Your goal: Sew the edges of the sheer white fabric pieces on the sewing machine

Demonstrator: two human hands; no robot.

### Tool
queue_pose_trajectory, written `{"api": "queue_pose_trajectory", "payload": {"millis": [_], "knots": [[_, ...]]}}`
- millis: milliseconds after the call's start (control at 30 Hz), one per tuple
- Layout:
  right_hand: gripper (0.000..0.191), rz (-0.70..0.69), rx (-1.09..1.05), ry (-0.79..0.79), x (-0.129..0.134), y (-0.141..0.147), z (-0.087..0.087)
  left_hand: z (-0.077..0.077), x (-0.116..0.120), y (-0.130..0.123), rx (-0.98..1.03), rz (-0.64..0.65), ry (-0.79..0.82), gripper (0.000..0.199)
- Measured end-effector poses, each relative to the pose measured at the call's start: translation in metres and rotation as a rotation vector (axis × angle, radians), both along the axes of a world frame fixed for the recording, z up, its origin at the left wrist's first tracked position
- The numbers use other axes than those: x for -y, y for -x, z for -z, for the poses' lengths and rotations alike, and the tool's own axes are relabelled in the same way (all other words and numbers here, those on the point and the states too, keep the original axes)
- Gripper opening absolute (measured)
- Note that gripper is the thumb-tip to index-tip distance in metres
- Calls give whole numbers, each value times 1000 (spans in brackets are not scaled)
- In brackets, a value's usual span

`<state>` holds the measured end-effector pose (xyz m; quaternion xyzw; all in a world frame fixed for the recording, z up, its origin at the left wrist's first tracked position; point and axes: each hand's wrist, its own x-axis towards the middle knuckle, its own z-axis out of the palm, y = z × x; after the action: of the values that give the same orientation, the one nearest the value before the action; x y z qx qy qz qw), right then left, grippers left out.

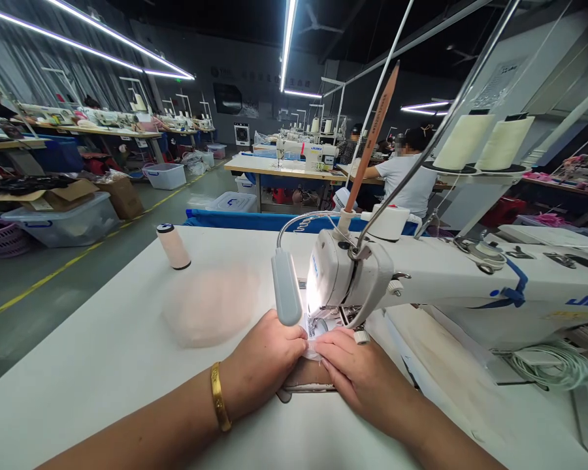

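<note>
In front of me is a white sewing machine [353, 271], its needle area lit by a grey lamp [287, 287] on a bent neck. A small piece of thin whitish fabric [312, 352] lies just before the presser foot. My left hand [264, 356], with a gold bangle at its wrist, pinches this fabric's left side. From the right, my right hand [360, 375] presses and grips it with fingertips close to the foot. Brownish material shows below the fingers; I cannot tell whether it is cloth or the machine's bed.
A pale pink thread spool [173, 247] stands at the table's far left. Sheer beige fabric [213, 303] lies left of the lamp. Cream thread cones [463, 140] stand behind the machine arm. A coil of pale green cord [551, 365] sits at right. Beyond, a person in white [406, 176] sits.
</note>
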<state>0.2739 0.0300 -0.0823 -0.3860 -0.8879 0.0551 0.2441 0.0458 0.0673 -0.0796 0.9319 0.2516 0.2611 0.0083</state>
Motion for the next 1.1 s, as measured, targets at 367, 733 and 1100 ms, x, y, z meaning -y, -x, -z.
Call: {"api": "queue_pose_trajectory", "payload": {"millis": [367, 733, 1100], "knots": [[35, 64, -18, -18, -3, -3, 11, -4, -7, -2, -55, -51, -33, 19], [35, 118, -19, -86, -7, -8, 6, -13, 3, 2, -53, -101, 130, 22], [24, 159, 104, -70, -9, -11, -5, -21, -4, 6, -30, -241, 70, 21]]}}
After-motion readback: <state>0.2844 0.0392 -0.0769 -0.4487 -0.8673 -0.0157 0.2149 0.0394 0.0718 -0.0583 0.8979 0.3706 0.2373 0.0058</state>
